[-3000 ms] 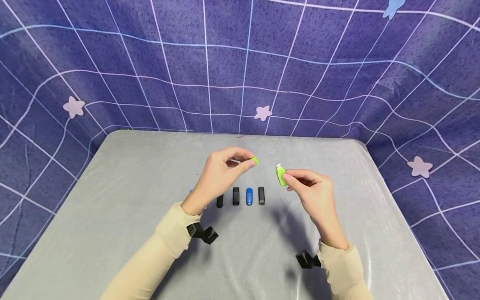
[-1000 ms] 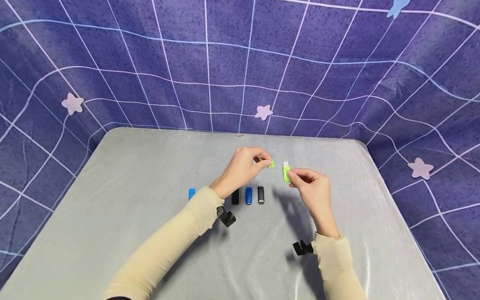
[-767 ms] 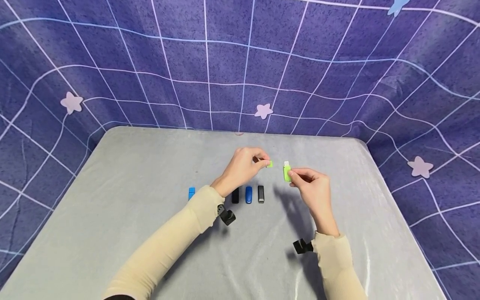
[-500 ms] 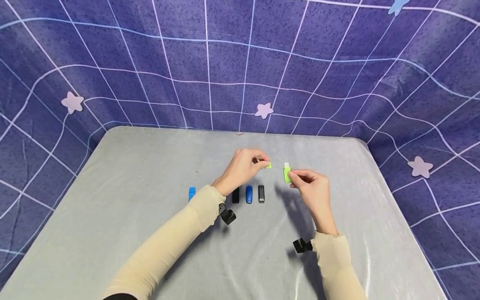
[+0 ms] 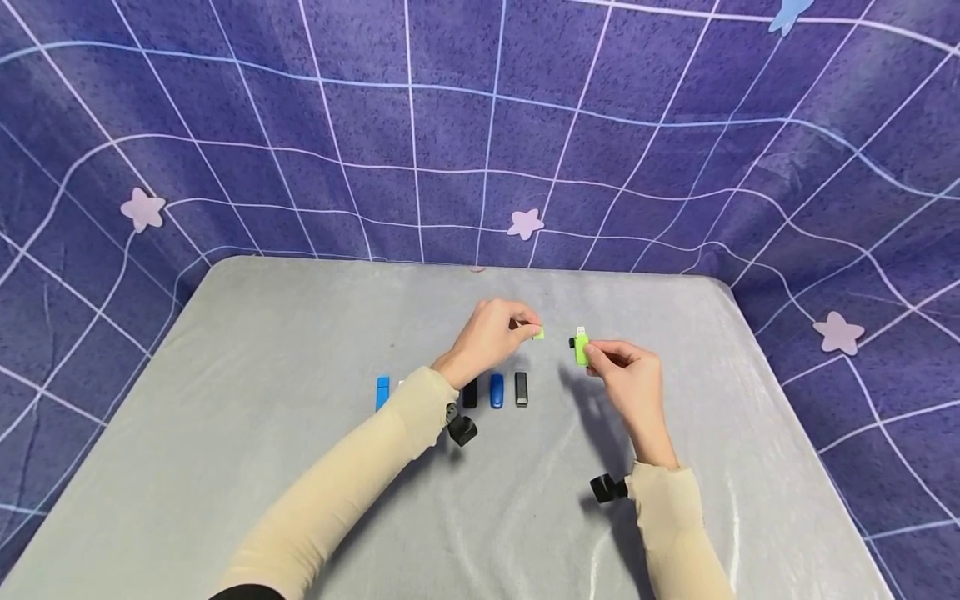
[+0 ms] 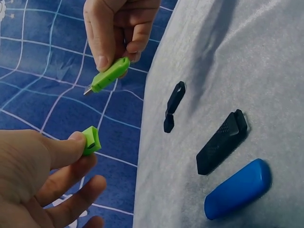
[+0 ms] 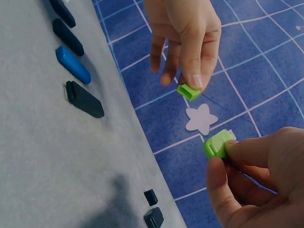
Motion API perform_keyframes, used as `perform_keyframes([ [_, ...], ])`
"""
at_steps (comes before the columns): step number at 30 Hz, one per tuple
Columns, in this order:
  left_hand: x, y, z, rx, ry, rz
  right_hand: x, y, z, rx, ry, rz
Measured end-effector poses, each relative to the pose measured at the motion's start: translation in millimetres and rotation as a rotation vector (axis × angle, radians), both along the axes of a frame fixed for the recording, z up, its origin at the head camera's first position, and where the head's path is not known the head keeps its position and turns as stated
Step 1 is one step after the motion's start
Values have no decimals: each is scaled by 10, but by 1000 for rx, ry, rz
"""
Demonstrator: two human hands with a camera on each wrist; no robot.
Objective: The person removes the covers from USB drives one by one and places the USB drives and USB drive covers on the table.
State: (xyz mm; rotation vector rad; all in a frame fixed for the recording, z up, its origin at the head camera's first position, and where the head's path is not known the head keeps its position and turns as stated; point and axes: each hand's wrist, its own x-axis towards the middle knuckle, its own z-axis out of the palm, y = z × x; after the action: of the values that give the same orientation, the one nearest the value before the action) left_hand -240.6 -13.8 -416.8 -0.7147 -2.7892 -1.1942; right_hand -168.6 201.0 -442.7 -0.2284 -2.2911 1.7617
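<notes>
Cap (image 6: pixel 92 141): green, pinched between left hand's (image 5: pixel 491 333) thumb and fingers.
Drive (image 5: pixel 582 353): green, plug (image 5: pixel 581 331) bare, pinched at right hand's (image 5: pixel 632 379) fingertips.
Gap: cap and drive apart, between both hands.
Row: blue stick (image 5: pixel 497 391) and black stick (image 5: pixel 521 389) on table (image 5: pixel 300 333), nearer the person than left hand's fingertips.

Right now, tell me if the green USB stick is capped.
Uncapped: left hand pinches the green cap, right hand the USB stick, its plug bare.
</notes>
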Motion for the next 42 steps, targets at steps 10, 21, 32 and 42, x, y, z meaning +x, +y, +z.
perform_keyframes([
  [10,-69,102,-63,-41,-43,-35,-64,49,-39,9,-27,6],
  [21,-136,177,-112,-126,-14,-50,-109,54,-86,101,-18,-2],
  [32,-222,201,-246,-180,-11,-25,-193,-7,-198,265,-29,-3],
  [42,-250,246,-354,-253,-55,-26,-210,-64,-254,450,-109,20],
])
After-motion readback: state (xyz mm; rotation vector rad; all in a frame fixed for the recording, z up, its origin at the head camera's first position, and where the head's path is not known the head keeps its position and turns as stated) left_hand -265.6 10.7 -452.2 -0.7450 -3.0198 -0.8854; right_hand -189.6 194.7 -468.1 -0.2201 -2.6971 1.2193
